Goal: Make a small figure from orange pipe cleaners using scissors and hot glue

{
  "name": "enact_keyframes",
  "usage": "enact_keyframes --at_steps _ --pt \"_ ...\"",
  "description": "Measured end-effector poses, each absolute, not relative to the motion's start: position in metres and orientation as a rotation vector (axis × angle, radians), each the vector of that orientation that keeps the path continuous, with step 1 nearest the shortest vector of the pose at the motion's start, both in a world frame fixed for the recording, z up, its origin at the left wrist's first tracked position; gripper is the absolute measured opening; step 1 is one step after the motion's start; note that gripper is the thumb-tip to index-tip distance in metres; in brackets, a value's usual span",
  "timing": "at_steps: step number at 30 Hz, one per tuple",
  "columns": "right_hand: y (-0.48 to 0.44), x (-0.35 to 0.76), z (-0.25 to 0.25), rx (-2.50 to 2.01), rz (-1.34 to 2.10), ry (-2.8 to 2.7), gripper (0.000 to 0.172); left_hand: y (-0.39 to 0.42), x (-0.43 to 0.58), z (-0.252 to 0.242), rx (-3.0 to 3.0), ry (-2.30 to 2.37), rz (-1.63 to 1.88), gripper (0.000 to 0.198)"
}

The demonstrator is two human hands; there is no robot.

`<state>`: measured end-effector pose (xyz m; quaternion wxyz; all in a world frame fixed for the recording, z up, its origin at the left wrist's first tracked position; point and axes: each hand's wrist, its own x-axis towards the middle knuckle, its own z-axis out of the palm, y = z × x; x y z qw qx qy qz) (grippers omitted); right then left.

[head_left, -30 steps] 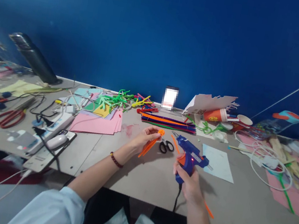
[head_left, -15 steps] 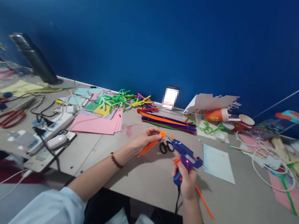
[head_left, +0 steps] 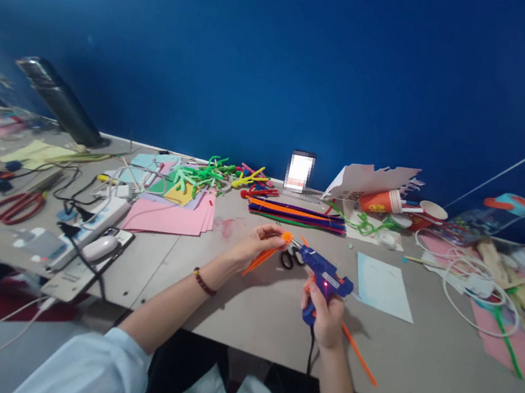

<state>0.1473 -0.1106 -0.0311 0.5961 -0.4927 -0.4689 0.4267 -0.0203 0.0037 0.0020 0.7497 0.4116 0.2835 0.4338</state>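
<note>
Orange pipe cleaners are pinched in my left hand, with a small curled orange knot at their top by my fingertips. My right hand is wrapped round the handle of a blue hot glue gun whose red light is lit. Its metal nozzle points left and reaches the curled orange end; whether it touches cannot be made out. Black-handled scissors lie on the table behind, partly covered by the nozzle. A loose orange pipe cleaner lies below my right hand.
A bundle of coloured pipe cleaners lies ahead, beside a green heap. Pink paper, a power strip and red-handled scissors are at left. A pale blue sheet and paper cups are at right.
My right hand has moved the glue gun slightly left, bringing its nozzle up to the curled orange end. My left hand has stayed almost still.
</note>
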Motion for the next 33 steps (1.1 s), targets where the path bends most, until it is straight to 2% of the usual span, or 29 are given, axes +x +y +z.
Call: enact_keyframes --at_steps 14,21,33 --pt "-0.1112 0.1476 -0.0292 -1.200 0.940 -1.129 0.035 0.0027 -0.0202 0.0022 0.927 0.618 0.950 0.032" --pt "-0.1113 0.1470 -0.0355 -1.179 0.952 -1.104 0.028 0.0028 -0.0196 0.0013 0.933 0.608 0.965 0.031" --pt "-0.1123 0.1490 -0.0368 -1.211 0.923 -1.094 0.027 0.0033 -0.0198 0.0013 0.880 0.591 0.983 0.030"
